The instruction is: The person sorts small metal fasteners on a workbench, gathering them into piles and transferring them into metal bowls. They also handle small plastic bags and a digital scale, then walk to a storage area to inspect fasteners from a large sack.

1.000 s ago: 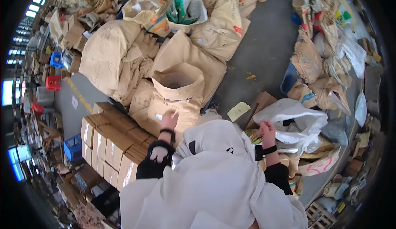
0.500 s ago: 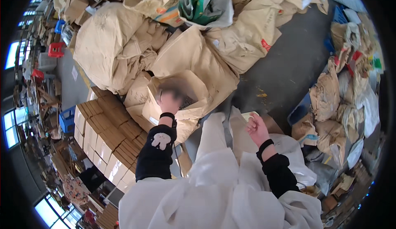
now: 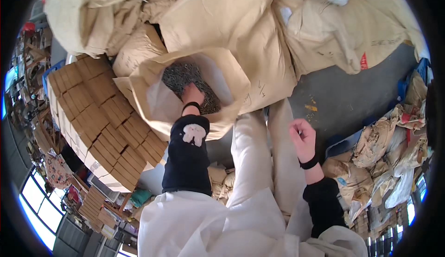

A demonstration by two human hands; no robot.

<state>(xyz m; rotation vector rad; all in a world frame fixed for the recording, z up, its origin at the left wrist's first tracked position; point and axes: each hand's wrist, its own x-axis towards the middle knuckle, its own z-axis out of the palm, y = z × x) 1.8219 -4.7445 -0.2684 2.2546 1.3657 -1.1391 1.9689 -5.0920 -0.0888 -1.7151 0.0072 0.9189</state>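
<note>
Since half a second ago the left hand [image 3: 192,95] has plunged into the open sack [image 3: 139,78], its grip buried in the grey metal bits [image 3: 178,76] so I cannot tell its state, while the right hand [image 3: 302,139] hovers loosely curled and empty, well apart.

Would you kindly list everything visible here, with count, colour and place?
Open sack: one, tan, centre, white-lined.
Small metal pieces: many, grey, inside the open sack.
Full sacks: several, tan, top.
Cardboard boxes: many, brown, stacked at left.
Floor: grey, right of centre.
Crumpled bags: several, tan and white, right.
Left hand: one, reaching into the open sack among the pieces.
Right hand: one, loosely curled, holding nothing visible.
</note>
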